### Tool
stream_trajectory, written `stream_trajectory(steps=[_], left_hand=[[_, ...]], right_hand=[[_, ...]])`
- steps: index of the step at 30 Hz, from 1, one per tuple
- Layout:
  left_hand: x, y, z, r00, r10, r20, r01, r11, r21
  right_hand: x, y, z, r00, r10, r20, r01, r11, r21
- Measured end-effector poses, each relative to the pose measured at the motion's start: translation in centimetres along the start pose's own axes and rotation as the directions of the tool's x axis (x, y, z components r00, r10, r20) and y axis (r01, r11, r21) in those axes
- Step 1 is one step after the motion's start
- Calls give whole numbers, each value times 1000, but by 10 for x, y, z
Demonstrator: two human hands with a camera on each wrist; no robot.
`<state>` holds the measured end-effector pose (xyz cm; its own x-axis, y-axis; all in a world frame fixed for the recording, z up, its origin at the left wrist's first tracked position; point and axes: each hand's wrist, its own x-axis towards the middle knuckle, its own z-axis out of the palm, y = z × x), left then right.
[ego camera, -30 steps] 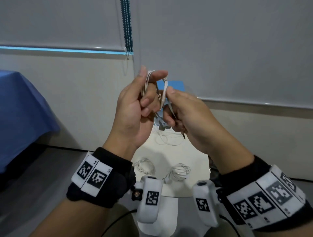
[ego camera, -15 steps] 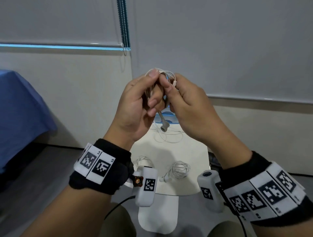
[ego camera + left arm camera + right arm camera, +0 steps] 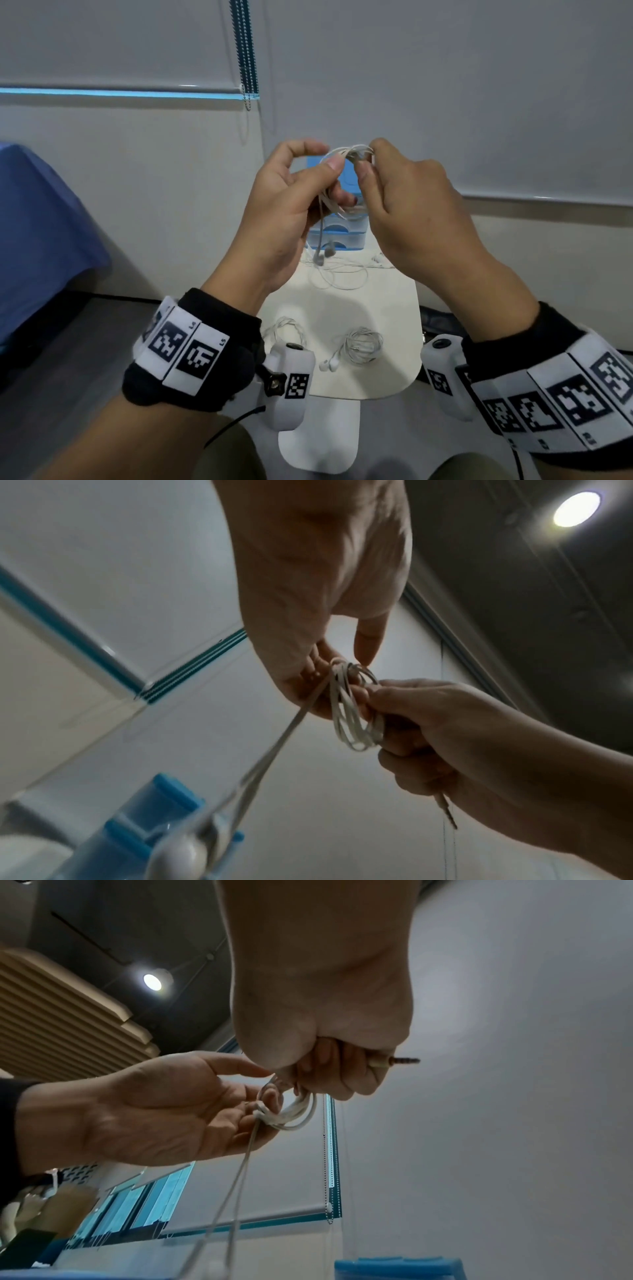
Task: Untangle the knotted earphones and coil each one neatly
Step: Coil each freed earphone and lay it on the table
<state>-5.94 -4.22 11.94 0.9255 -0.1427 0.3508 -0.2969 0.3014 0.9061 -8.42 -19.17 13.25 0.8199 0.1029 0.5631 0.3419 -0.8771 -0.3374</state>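
**Kid one:** Head view shows us both hands up in the air over the desk (image 3: pixel 394 308). Our left hand (image 3: pixel 284 212) and right hand (image 3: pixel 411 205) hold one white earphone cord (image 3: pixel 346 152) between them.

**Kid two:** How is each grip?

**Kid one:** Our right hand pinches the little coil (image 3: pixel 352 718) tight, and its other fingers are curled round the plug (image 3: pixel 394 1062). Our left hand's thumb and fingers are closed on the cord just beside the coil, at about 9 o'clock from it.

**Kid two:** Which way does the loose bit go?

**Kid one:** Straight down, to 6 o'clock. Two thin strands hang from our left grip and end in the earbuds (image 3: pixel 322 257). So we think the next wrap must bring that tail up and round the coil. Our left hand is nearer the tail.

**Kid two:** What can't we see?

**Kid one:** Our fingers hide where the loops cross, so we cannot tell if a knot is left inside. On the desk, a coiled earphone (image 3: pixel 363 344) sits at 6 o'clock, another coil (image 3: pixel 284 330) is half hidden by our wrist, and a loose cord (image 3: pixel 342 274) lies further off.
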Motion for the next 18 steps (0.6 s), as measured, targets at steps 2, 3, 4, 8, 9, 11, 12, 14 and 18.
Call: stream_trajectory(steps=[2,3,4,8,9,11,12,14,18], left_hand=[[2,5,-3,999,17,42,-22,995,100],[3,8,-3,997,18,69,-28,989,143],[3,12,-2,996,15,88,-31,983,183],[6,15,1,995,21,98,-48,959,281],[7,14,1,995,18,101,-45,960,276],[8,13,2,994,-10,108,-16,972,236],[9,12,2,993,-23,112,-1,977,212],[10,12,4,993,-35,116,13,983,184],[11,14,7,993,-17,120,-4,985,174]], right_hand=[[-1,2,-4,999,3,51,1,996,-91],[-2,2,-6,998,1,67,7,993,-121],[-2,3,-7,997,-2,80,13,990,-137],[-3,2,-10,993,-11,118,29,988,-152],[-3,2,-10,993,-9,122,26,989,-145],[-3,5,-9,993,-5,121,15,996,-86],[-3,6,-9,993,-11,122,15,999,-32],[-4,11,-11,992,-22,121,8,993,115],[-3,27,-24,992,1,127,-58,891,451]])
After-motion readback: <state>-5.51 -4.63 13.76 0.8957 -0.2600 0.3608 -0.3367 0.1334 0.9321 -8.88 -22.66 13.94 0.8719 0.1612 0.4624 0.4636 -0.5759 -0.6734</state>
